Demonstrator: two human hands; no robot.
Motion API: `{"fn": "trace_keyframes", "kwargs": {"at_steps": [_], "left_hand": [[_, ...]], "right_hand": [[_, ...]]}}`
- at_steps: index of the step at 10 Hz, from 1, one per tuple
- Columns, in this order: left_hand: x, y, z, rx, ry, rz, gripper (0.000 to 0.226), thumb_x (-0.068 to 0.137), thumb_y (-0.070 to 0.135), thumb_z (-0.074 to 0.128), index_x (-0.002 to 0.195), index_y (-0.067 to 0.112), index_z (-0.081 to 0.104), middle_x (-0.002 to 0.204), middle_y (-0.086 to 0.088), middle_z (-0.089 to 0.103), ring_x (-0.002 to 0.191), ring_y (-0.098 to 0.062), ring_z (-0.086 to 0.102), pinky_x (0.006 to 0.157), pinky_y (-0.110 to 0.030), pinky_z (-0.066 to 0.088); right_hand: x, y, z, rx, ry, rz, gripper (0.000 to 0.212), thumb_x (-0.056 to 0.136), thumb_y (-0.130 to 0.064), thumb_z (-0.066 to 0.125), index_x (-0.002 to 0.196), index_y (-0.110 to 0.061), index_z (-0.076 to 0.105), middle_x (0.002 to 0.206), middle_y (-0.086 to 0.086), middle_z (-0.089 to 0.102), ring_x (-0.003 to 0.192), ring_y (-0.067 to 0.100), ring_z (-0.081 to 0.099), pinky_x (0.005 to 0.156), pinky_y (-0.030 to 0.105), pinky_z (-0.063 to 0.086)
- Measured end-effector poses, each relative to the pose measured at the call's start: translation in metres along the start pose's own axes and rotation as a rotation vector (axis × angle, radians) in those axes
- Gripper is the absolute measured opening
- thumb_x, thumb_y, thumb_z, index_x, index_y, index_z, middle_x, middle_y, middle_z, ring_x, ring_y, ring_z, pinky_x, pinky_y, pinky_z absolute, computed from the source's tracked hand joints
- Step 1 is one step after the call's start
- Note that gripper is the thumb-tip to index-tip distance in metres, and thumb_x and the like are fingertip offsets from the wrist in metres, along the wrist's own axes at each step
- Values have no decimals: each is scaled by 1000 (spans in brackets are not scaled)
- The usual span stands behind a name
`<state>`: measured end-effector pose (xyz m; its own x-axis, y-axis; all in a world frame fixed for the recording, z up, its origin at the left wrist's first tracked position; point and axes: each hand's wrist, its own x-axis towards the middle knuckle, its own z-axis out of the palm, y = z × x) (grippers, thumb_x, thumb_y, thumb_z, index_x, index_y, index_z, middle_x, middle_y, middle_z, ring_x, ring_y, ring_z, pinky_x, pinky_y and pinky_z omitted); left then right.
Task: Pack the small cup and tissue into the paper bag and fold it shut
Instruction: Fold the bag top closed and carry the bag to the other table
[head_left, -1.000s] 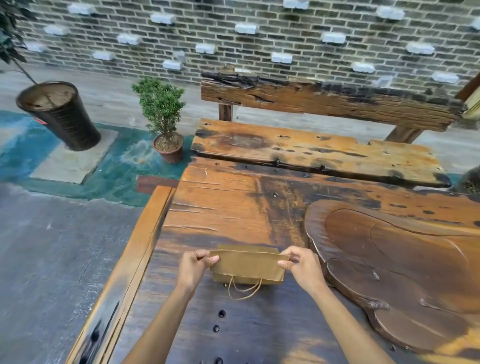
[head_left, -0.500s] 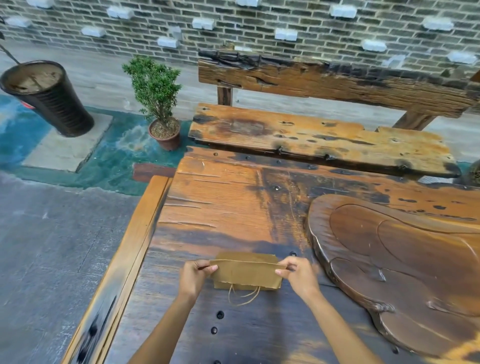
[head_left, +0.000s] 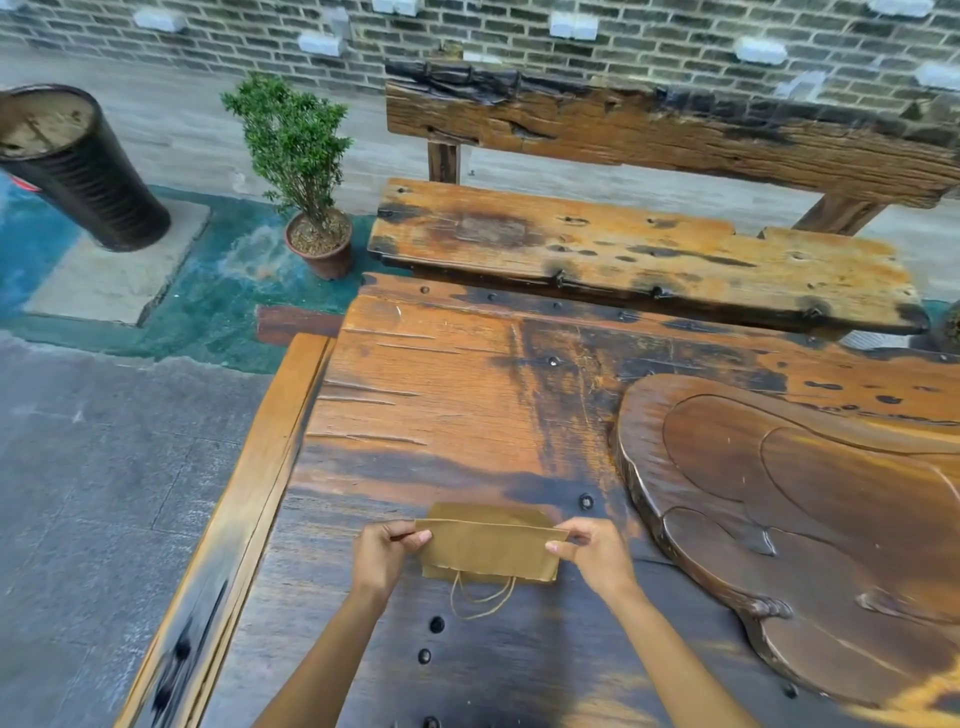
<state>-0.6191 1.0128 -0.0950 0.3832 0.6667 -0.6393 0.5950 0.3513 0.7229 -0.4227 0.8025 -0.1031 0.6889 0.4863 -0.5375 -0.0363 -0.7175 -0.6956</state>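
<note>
Brown bag: top folded over, flat on table.
Hands: left hand and right hand pinch the fold's ends.
Cup, tissue: unseen, likely inside.
Left: press crease.

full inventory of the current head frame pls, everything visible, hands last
paper bag: 1, brown, folded over, near table edge between both hands
string handle: 1 loop, tan, hanging from bag's near edge
table: 1, orange-brown worn wood with dark bolts
carved tray: 1, dark brown wood, right on table
bench: 1, weathered wood, beyond table
potted shrub: 1, green in reddish pot, on floor, left of bench
tall planter: 1, black, far left, tilted in view
brick wall: grey, white blocks, background
left hand: pinching bag's left end
right hand: pinching bag's right end
</note>
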Motion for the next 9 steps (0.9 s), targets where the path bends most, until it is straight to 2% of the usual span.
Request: {"fn": "trace_keyframes", "kwargs": {"at_steps": [1,2,3,4,5,7,8,9], "left_hand": [[4,-8,-1,22,-14,-10,15,76,7,81,91,7,81,96,-7,79,98,-22,72,100,-43,53],[3,-10,-1,14,-12,-9,14,76,7,81,90,7,81,95,-9,79,97,-24,73,99,-44,54],[-4,-2,0,-28,-12,2,9,78,0,77,83,6,80,93,-17,78,93,-31,73,92,-42,57],[-11,-1,2,-57,-52,34,18,80,-8,71,90,5,79,97,-23,76,84,-26,71,78,-33,59],[-20,0,3,-96,-77,33,38,80,-11,69,113,8,73,105,-15,75,94,-24,67,71,-21,55],[-35,3,-1,-71,-55,76,50,81,-3,73,126,16,65,118,-17,66,112,-30,59,90,-35,51],[-44,9,-5,-69,-39,127,49,83,1,73,128,19,63,121,-17,62,113,-27,57,83,-28,46],[-57,16,-9,-47,2,200,40,88,12,71,124,28,65,132,-14,58,116,-25,56,86,-32,46]], "right_hand": [[-2,0,1,13,6,-7,26,68,-7,86,68,-30,76,78,-9,79,82,12,74,84,34,57],[-5,-6,-1,38,17,-4,31,68,-4,86,70,-33,75,78,-9,78,81,10,72,81,30,56],[-10,-15,-6,114,-20,24,28,70,2,83,82,-22,77,88,-7,76,85,8,68,76,19,50],[-15,-20,-9,190,-43,63,26,71,6,81,92,-9,76,92,-4,73,87,7,65,68,6,47],[-25,-22,-12,241,-34,72,28,71,6,82,90,-13,76,99,-1,73,94,9,65,77,12,46],[-43,-24,-13,290,19,27,34,72,10,78,101,-7,74,106,4,73,106,19,66,96,27,47],[-51,-25,-16,337,52,13,33,75,8,76,104,-7,72,105,4,73,108,22,65,97,30,47],[-64,-33,-21,307,117,-22,26,82,-1,74,103,-17,72,115,1,69,113,18,61,93,29,43]]}}
